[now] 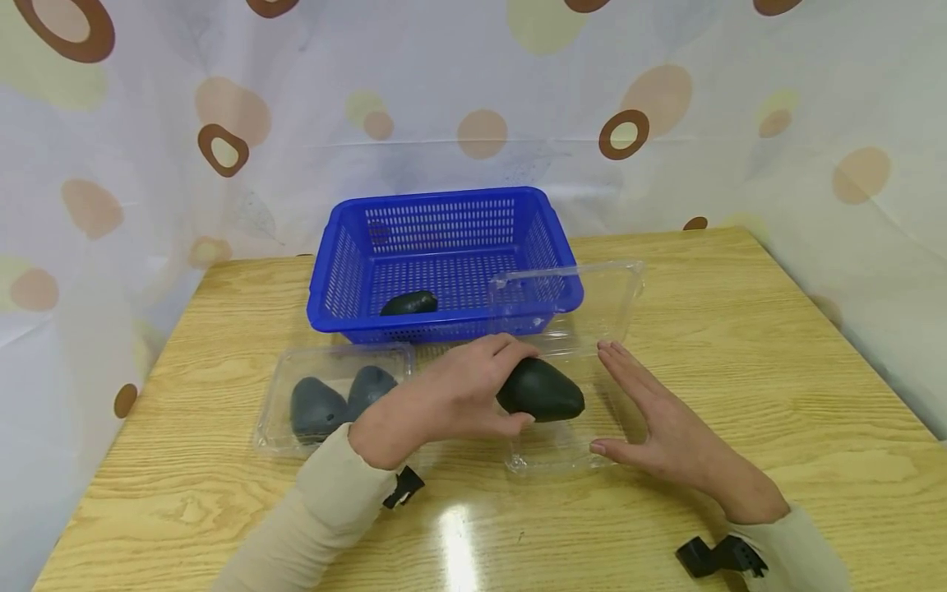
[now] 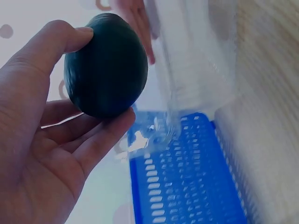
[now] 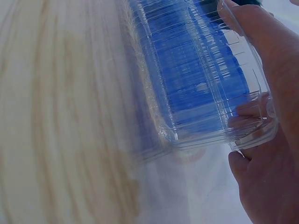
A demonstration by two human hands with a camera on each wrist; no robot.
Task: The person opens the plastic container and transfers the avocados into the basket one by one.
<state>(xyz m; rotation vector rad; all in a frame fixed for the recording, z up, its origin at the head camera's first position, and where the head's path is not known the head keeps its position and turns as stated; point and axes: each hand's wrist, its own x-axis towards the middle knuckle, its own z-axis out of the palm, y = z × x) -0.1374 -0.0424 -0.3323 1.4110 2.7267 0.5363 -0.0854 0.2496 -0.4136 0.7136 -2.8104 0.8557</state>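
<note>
My left hand (image 1: 473,390) grips a dark green avocado (image 1: 543,390) between thumb and fingers, above an open clear plastic clamshell box (image 1: 551,460). In the left wrist view the avocado (image 2: 107,65) shows whole, with the thumb on one side and fingertips beneath it. Beside the box's right edge is my right hand (image 1: 669,432), its fingers extended and thumb spread apart from them. In the right wrist view the clear box (image 3: 187,93) lies along that hand; some fingers show through the plastic. Whether they press on it I cannot tell.
Behind the box, a blue perforated basket (image 1: 444,325) holds another avocado (image 1: 409,302). The box's raised lid (image 1: 602,300) leans in front of the basket's right corner. At left, another clear box (image 1: 277,411) contains two avocados (image 1: 316,409). All stand on a wooden table (image 1: 777,370).
</note>
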